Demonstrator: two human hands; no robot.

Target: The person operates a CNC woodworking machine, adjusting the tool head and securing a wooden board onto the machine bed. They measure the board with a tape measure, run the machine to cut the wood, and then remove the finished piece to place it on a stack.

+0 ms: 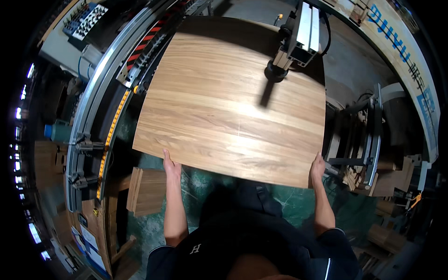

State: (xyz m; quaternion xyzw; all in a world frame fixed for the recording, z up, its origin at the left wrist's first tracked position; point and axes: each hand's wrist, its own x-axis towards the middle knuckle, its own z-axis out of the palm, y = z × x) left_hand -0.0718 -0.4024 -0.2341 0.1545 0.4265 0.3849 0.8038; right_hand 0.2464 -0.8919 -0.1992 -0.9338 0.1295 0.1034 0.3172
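Observation:
A large light wood-grain panel (228,98) fills the middle of the view and lies flat in front of me. My left hand (171,164) grips its near edge toward the left corner. My right hand (318,166) grips the same near edge at the right corner. Both forearms come up from the lower edge, and my dark shirt shows below. A metal machine head (298,35) with a round black foot (275,72) hangs over the far right part of the panel.
A long metal rail with a yellow scale (109,135) curves along the left. A small stack of wood pieces (145,190) lies on the green floor at lower left. A metal frame with wood offcuts (368,144) stands at right. A control panel (86,18) sits upper left.

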